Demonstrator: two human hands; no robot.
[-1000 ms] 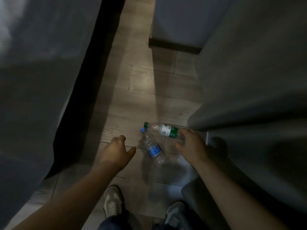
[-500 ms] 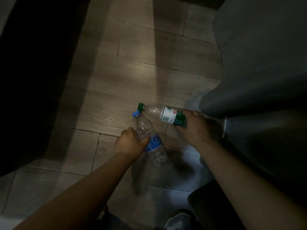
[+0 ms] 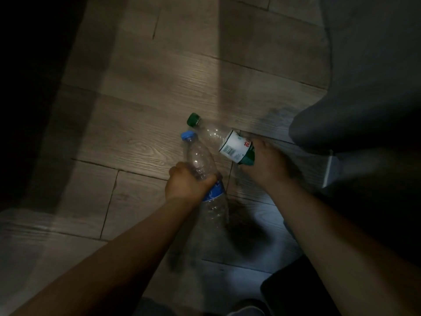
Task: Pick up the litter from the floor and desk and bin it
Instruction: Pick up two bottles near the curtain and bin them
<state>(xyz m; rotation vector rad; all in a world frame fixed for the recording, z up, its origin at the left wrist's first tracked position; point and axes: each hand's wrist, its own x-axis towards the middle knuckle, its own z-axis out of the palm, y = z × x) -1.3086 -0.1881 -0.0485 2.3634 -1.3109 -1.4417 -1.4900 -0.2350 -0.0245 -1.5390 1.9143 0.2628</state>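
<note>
Whereas both lay flatter before, left hand [image 3: 189, 184] grips the raised clear blue-capped plastic bottle [image 3: 200, 159], right hand [image 3: 268, 164] grips the clear green-capped plastic bottle [image 3: 235, 147], caps beyond the fingers.

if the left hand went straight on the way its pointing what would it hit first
Probably the green-capped bottle in the right hand, just beyond the blue-capped bottle that the left hand grips. Depth is unclear, so it might pass over it.

place: dim indoor room — home-like | wood-plank floor [image 3: 141, 124] | grey upholstered furniture [image 3: 369, 83]
</note>
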